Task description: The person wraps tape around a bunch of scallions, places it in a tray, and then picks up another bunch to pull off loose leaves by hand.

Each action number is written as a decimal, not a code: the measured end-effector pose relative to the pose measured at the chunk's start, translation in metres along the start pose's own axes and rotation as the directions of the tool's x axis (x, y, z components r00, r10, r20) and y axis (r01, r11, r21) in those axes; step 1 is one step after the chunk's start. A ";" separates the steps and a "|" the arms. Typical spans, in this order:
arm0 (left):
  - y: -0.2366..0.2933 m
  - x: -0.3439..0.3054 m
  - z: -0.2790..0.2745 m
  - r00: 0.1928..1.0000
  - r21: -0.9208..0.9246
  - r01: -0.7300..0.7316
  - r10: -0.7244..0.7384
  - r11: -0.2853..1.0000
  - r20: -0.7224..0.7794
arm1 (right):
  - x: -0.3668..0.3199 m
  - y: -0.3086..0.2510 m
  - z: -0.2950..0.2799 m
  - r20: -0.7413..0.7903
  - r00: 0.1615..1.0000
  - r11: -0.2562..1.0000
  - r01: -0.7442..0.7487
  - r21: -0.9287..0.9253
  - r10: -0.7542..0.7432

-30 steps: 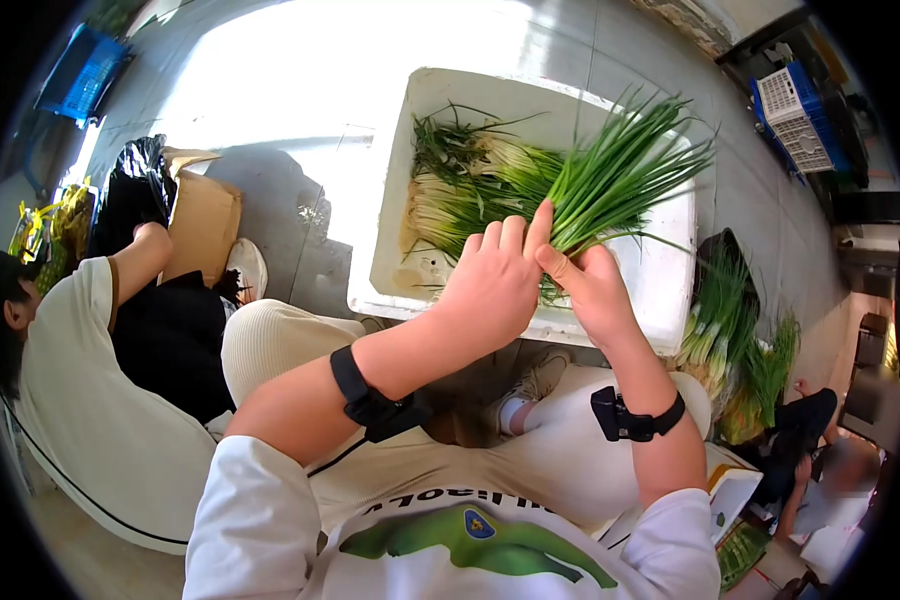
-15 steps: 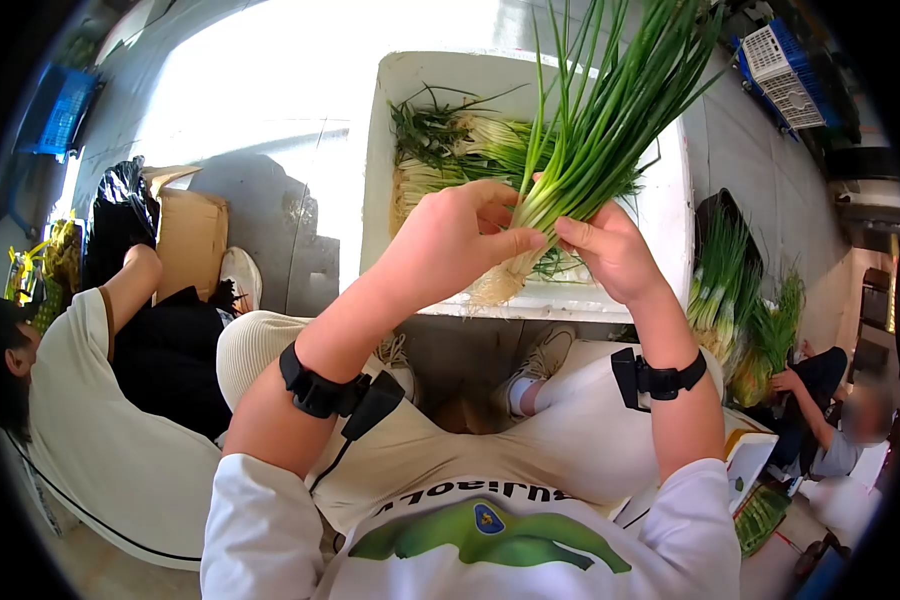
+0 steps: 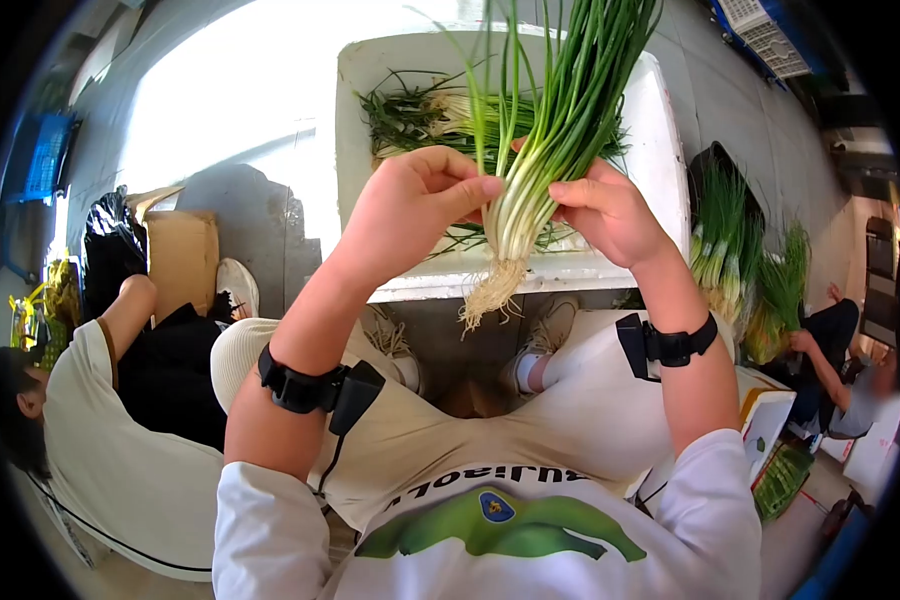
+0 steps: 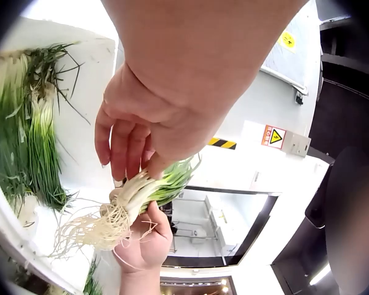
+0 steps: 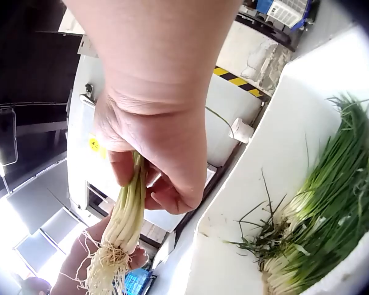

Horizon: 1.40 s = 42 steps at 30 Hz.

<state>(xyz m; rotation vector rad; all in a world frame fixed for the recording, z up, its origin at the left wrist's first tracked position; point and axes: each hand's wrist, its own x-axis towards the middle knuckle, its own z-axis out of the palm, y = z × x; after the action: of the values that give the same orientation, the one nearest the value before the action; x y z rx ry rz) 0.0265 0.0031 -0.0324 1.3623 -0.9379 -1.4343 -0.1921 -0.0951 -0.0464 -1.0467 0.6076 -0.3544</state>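
Observation:
A bunch of green onions (image 3: 530,190) is held up over the front side of a white foam box (image 3: 658,160), leaves pointing away and pale roots (image 3: 494,288) hanging toward the knees. My right hand (image 3: 610,212) grips the bunch from the right, thumb across the white stalks. On the other side, my left hand (image 3: 410,205) pinches stalks at the bunch's left edge between thumb and fingers. The left wrist view shows its fingertips at the white stalks (image 4: 137,192), just above the tangled roots. More green onions (image 5: 323,209) lie inside the box.
Bundles of green onions (image 3: 722,255) stand on the floor right of the box. At left are a cardboard box (image 3: 182,255), a black plastic bag (image 3: 110,235) and a seated person (image 3: 120,450). Another person (image 3: 835,360) sits at far right.
The bunch has come closer and turned, so its roots now hang in sight past the box's front edge. My left hand has moved from across the stalks to their left edge.

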 end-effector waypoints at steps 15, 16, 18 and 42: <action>0.000 0.000 0.006 0.988 0.095 0.123 -0.131 0.988 0.082 | -0.001 -0.007 0.009 0.036 0.997 0.988 0.071 -0.138 -0.067; -0.001 0.001 0.005 0.982 0.063 0.136 -0.143 0.989 0.124 | -0.001 -0.006 0.010 0.034 0.997 0.988 0.071 -0.136 -0.066; -0.001 0.002 0.006 0.973 0.033 0.153 -0.156 0.988 0.169 | 0.001 -0.004 0.011 0.040 0.993 0.979 0.117 -0.166 -0.112; -0.006 -0.003 0.021 0.992 -0.209 0.100 -0.083 0.973 0.091 | -0.007 -0.005 0.014 -0.123 0.981 0.970 0.123 -0.211 -0.152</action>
<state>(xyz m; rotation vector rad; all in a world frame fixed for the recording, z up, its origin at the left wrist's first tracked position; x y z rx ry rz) 0.0044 0.0066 -0.0348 1.2084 -0.7558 -1.6213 -0.1886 -0.0841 -0.0351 -1.2715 0.7081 -0.4982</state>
